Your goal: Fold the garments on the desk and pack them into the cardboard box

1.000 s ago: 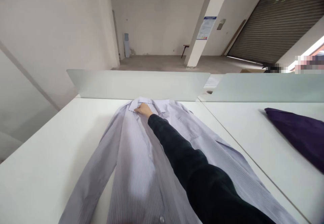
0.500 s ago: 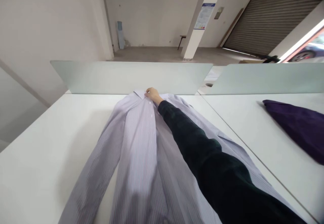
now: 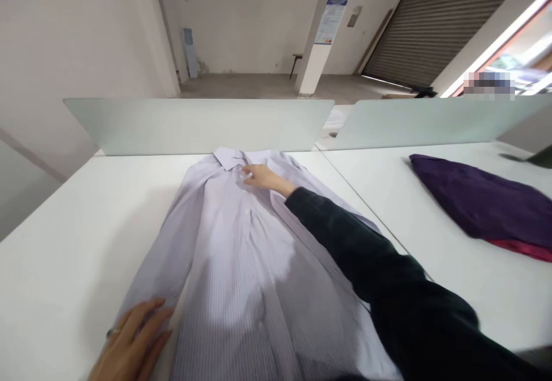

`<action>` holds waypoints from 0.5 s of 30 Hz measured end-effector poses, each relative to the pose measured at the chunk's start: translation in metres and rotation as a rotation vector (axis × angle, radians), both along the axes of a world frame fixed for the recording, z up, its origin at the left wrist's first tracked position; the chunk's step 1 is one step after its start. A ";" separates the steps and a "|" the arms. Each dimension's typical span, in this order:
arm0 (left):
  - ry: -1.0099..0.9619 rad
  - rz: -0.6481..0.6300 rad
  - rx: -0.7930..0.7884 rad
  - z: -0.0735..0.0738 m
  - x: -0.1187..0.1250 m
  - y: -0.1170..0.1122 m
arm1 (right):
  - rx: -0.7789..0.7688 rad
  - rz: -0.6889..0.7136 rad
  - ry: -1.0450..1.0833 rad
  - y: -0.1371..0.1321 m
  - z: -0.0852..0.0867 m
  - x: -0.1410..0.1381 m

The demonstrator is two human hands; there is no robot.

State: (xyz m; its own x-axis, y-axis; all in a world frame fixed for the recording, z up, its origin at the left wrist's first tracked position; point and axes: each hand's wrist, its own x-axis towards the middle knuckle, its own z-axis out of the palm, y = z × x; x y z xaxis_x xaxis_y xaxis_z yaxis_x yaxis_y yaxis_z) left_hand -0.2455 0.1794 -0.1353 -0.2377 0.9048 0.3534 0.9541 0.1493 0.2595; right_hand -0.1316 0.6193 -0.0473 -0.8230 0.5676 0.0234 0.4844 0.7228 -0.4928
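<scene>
A pale lilac striped shirt (image 3: 241, 266) lies spread front-up on the white table (image 3: 64, 243), collar towards the far divider. My right hand (image 3: 261, 176), arm in a dark sleeve, reaches across it and pinches the front placket just below the collar, near a button. My left hand (image 3: 133, 343), with a ring on one finger, lies flat with fingers apart on the shirt's left sleeve at the near edge.
Frosted glass dividers (image 3: 198, 125) stand along the table's far edge. A folded purple garment (image 3: 483, 203) with a red piece under it lies on the adjoining table at the right. Beyond are a concrete floor, a pillar and a roller shutter.
My right hand has slid back from the collar to the placket a little below it. My left hand has come into view onto the shirt's left sleeve. The camera has tilted down.
</scene>
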 end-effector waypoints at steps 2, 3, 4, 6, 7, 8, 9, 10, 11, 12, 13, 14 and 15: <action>0.013 -0.009 -0.049 0.007 -0.009 0.016 | -0.098 0.154 -0.040 -0.042 0.014 0.048; 0.015 -0.022 -0.064 0.012 -0.012 0.025 | -0.191 0.230 -0.075 -0.067 0.019 0.073; 0.018 -0.042 -0.072 0.017 -0.014 0.035 | -0.295 0.288 -0.095 -0.094 0.022 0.100; 0.016 -0.084 -0.092 0.030 -0.017 0.060 | -0.481 0.357 -0.129 -0.150 0.021 0.150; 0.015 -0.104 -0.100 0.036 -0.018 0.074 | -0.557 0.361 -0.159 -0.176 0.015 0.172; 0.012 -0.126 -0.106 0.042 -0.019 0.089 | -0.589 0.280 -0.151 -0.201 0.006 0.192; 0.009 -0.148 -0.105 0.047 -0.021 0.106 | -0.612 0.211 -0.153 -0.222 -0.004 0.210; 0.005 -0.173 -0.115 0.051 -0.024 0.125 | -0.638 0.173 -0.166 -0.240 -0.016 0.223; -0.001 -0.196 -0.122 0.054 -0.027 0.144 | -0.655 0.144 -0.178 -0.254 -0.028 0.234; -0.010 -0.220 -0.131 0.056 -0.030 0.165 | -0.677 0.123 -0.197 -0.265 -0.040 0.241; -0.017 -0.240 -0.147 0.057 -0.033 0.186 | -0.705 0.096 -0.209 -0.274 -0.051 0.245; -0.022 -0.260 -0.171 0.057 -0.035 0.206 | -0.746 0.060 -0.205 -0.281 -0.060 0.246; -0.023 -0.269 -0.183 0.057 -0.037 0.226 | -0.807 0.022 -0.180 -0.288 -0.069 0.244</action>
State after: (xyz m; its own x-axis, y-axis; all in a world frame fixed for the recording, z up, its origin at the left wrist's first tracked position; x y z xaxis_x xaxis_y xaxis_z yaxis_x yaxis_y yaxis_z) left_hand -0.2829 0.4056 -0.0781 0.0129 0.9842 0.1766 0.9600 -0.0616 0.2732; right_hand 0.1127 0.3317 -0.1160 -0.7864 0.3373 -0.5175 0.5952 0.1898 -0.7808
